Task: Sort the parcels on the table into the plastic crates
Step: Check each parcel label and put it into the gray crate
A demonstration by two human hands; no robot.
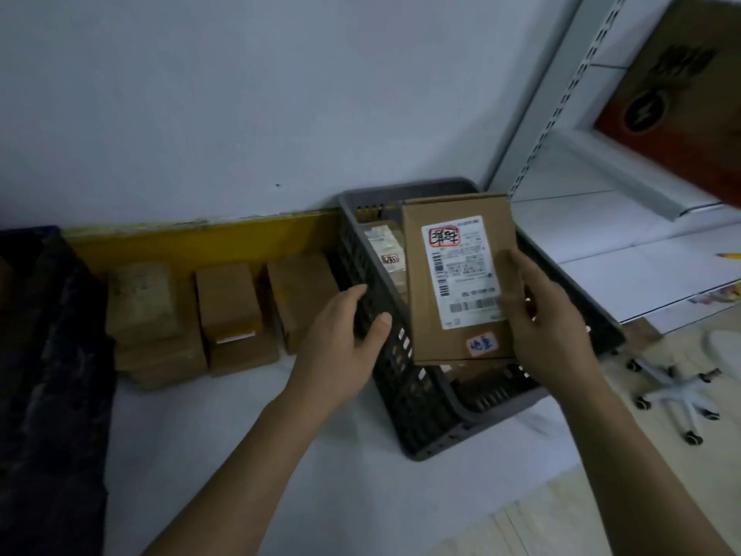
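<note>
Cardboard parcel (461,274) pinched in right grip (537,315) above crate (405,395).

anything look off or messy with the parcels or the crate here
Nothing looks damaged or spilled. The right hand holds a labelled parcel over the grey crate. The only slight oddity: the crate sits skewed on the table.

Held parcel (461,274): matt brown cardboard, smooth white paper label | crate (405,399): grey perforated plastic, dull | stacked parcels (224,311): plain matt cardboard | surface (240,435): smooth white | shelf (625,234): white painted metal, slight sheen
</note>
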